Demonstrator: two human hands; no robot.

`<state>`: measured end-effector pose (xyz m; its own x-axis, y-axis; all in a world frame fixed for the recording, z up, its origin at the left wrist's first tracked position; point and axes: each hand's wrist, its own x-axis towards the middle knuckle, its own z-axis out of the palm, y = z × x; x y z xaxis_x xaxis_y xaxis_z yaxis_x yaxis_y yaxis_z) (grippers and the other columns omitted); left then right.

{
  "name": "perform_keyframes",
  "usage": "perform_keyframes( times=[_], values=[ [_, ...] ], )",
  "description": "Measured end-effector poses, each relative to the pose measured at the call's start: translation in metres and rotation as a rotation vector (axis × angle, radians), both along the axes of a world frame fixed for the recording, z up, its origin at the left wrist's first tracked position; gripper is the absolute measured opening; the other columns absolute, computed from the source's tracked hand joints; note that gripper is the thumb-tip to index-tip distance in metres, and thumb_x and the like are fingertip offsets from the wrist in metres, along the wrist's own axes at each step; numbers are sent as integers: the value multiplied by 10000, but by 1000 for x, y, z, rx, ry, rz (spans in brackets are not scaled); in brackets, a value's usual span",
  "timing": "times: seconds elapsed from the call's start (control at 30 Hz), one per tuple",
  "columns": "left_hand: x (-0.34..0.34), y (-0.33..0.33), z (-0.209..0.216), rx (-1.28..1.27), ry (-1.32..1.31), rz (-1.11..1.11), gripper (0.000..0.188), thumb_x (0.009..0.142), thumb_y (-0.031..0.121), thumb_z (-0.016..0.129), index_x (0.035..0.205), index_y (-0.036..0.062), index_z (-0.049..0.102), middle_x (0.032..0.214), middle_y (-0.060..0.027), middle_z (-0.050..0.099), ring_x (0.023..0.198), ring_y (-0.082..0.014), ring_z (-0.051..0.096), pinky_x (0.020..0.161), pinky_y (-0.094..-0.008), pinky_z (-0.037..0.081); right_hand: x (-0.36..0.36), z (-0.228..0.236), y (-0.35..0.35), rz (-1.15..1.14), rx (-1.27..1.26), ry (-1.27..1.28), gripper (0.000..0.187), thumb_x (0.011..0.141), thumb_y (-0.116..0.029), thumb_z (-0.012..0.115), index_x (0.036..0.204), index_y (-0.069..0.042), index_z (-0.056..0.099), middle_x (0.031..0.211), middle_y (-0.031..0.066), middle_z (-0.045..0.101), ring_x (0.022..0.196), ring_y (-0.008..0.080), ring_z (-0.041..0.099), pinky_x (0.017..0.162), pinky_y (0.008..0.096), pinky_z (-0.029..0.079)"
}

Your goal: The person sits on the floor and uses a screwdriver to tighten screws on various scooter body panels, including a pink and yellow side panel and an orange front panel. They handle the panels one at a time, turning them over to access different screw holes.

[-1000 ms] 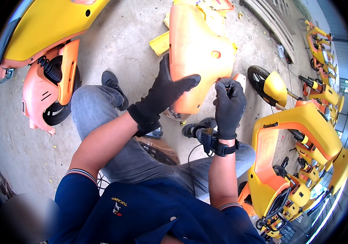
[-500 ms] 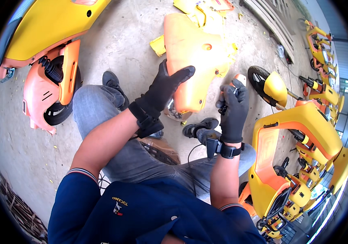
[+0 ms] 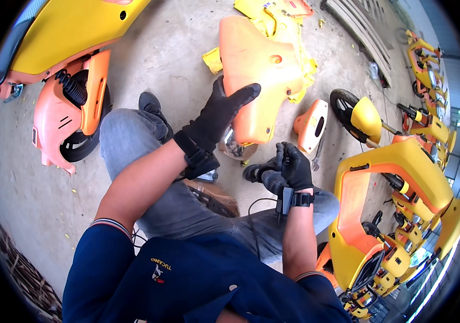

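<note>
Gripping orange panel (image 3: 257,75) edge, left hand (image 3: 216,116); concrete floor (image 3: 171,59) beyond.

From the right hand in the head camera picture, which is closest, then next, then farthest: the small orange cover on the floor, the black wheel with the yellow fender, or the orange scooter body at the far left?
Measured from the right hand:
1. Small orange cover, just above it on the floor.
2. Black wheel with yellow fender, farther up and to the right.
3. Orange scooter body, far off on the left.

Right hand (image 3: 296,166) closed, contents too small to tell. Orange panel (image 3: 259,70) lower edge hidden behind left hand (image 3: 219,116).
</note>
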<state>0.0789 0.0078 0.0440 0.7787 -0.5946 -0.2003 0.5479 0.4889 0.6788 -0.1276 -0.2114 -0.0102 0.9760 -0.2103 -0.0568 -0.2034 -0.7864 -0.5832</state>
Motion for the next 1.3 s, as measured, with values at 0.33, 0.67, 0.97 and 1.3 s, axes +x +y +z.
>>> perform_keyframes(
  times=[0.33, 0.67, 0.97, 1.3],
  values=[
    [0, -1, 2, -5, -61, 9, 538, 924, 175, 745, 1361, 9, 478, 1251, -125, 641, 1101, -189, 655, 954, -355, 562, 33, 77, 22, -600, 865, 57, 331, 992, -179, 640, 1253, 25, 627, 865, -1, 623, 705, 56, 535, 615, 203, 441],
    [-2, -3, 4, 17, -77, -5, 525, 924, 172, 742, 1355, 8, 490, 1233, -120, 653, 1102, -191, 662, 952, -355, 568, 64, 119, 52, -375, 116, -391, 338, 919, -63, 694, 1242, 29, 657, 951, 59, 656, 732, 113, 590, 672, 258, 507],
    [-1, -2, -1, 40, -87, -4, 551, 918, 181, 753, 1363, 2, 483, 1241, -131, 652, 1094, -197, 668, 958, -358, 567, 81, 110, 65, -364, 231, -430, 278, 954, -64, 687, 1181, 58, 585, 920, 90, 688, 810, 128, 631, 731, 284, 527],
    [-3, -1, 0, 51, -104, -20, 576, 956, 185, 718, 1426, 18, 430, 1304, -133, 626, 1150, -207, 651, 993, -362, 549, 86, 100, 61, -303, 110, -453, 257, 946, -67, 684, 1155, 53, 592, 915, 133, 698, 814, 209, 668, 758, 331, 534]
  ],
)
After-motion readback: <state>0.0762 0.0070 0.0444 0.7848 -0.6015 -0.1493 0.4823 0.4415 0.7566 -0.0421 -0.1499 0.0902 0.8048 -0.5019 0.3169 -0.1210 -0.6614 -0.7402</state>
